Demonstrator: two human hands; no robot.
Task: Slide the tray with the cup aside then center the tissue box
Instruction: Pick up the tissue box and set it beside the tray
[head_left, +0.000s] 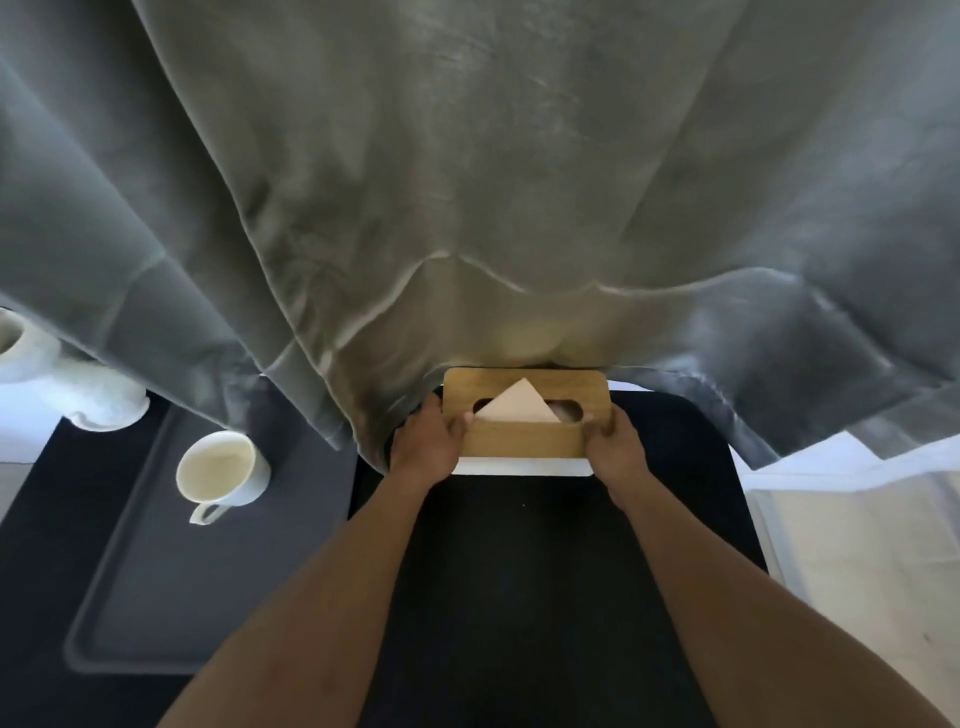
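A tissue box (524, 439) with a wooden lid and white base stands at the far edge of the black table (519, 597), right against the grey curtain. A pale tissue sticks up from its slot. My left hand (423, 441) grips the box's left end and my right hand (615, 449) grips its right end. To the left lies a dark grey tray (171, 587), with a white cup (221, 475) standing at its far end, handle toward me.
A heavy grey curtain (467, 182) hangs over the far side and brushes the box's back edge. A white vase-like object (98, 400) lies beyond the tray's far left corner. White bedding (857, 535) sits to the right of the table.
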